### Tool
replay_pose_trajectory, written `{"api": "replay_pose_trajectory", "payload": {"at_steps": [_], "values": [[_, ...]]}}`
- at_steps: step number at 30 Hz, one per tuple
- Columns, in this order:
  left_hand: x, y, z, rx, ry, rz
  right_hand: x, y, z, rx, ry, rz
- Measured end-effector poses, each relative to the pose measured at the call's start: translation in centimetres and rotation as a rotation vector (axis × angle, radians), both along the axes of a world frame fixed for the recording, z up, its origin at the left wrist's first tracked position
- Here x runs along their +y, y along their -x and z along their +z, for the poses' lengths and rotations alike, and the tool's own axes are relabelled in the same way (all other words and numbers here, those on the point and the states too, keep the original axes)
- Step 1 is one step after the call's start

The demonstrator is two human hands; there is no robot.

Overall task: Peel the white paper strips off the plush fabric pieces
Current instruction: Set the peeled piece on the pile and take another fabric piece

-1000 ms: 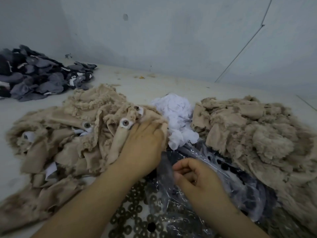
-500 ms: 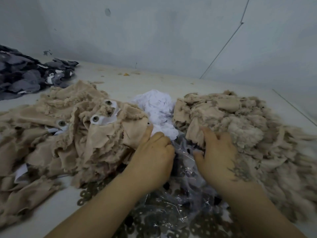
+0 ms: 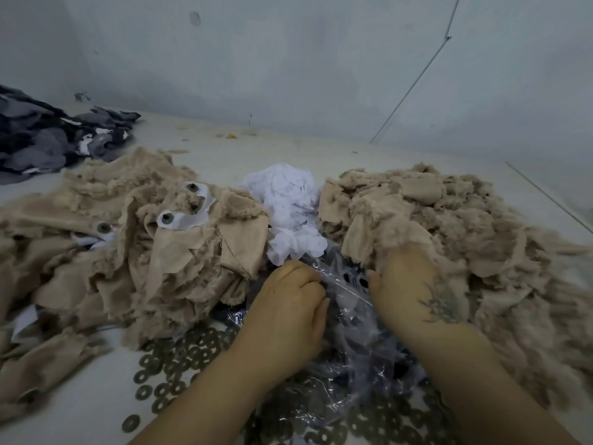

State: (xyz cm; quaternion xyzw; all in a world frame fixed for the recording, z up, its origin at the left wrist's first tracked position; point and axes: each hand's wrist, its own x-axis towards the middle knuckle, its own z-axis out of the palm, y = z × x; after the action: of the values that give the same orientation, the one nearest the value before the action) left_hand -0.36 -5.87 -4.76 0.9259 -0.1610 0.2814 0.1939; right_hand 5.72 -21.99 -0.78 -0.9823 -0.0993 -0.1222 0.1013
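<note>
- Head view, far left to lower left of frame: beige plush pieces (image 3: 134,252) heaped with white paper strips (image 3: 195,216) still on several, round eye studs set through the paper; best treated as the stock still to be peeled.
- Upper left corner: grey fabric pile (image 3: 48,139), well apart, not part of this step.
- Bottom left to bottom centre: metal washers (image 3: 167,367) loose on the tabletop (image 3: 80,396); worth keeping out from under any piece being lifted.
- Centre: crumpled white paper heap (image 3: 285,203) between the two beige heaps, probably the discard spot for peeled strips.
- Lower centre: left hand (image 3: 285,319), fingers curled inward against the clear plastic bag (image 3: 346,316); cannot tell whether anything is actually pinched.
- Right of centre: right hand (image 3: 414,284), fingertips buried under the edge of the right plush heap (image 3: 449,239), so finger spread and grip cannot be told.
- For a clean peel, judged from here: take one piece from the left heap, hold fabric flat with one hand, pinch a free paper corner with the other, pull low and slow past the stud to avoid tearing.
- Peeled piece onto the right heap, strip onto the centre paper heap.
</note>
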Motion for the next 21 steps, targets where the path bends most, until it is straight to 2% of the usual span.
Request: {"api": "replay_pose_trajectory", "payload": {"at_steps": [2,6,9,12,16,19,21], "values": [[0.1,-0.1,-0.5,0.002,0.074,-0.034,1.2,1.0,-0.1,-0.102,-0.100,0.127],[0.6,-0.2,-1.2,0.086,0.298,-0.057,2.7,3.5,0.4,-0.136,-0.287,0.412],[0.9,-0.2,-1.5,0.138,0.514,-0.062,3.3,4.4,0.7,-0.167,-0.346,0.499],[1.1,0.1,-0.9,0.034,0.642,-0.085,3.8,5.0,0.6,-0.161,-0.399,0.588],[1.5,0.4,-0.3,-0.072,0.734,-0.087,3.3,4.5,0.1,-0.205,-0.399,0.489],[1.6,0.6,-0.5,-0.083,0.830,-0.105,2.7,3.7,-0.1,-0.115,-0.332,0.383],[1.5,0.8,-0.4,-0.119,0.825,-0.124,2.7,3.8,-0.3,-0.030,-0.356,0.419]]}}
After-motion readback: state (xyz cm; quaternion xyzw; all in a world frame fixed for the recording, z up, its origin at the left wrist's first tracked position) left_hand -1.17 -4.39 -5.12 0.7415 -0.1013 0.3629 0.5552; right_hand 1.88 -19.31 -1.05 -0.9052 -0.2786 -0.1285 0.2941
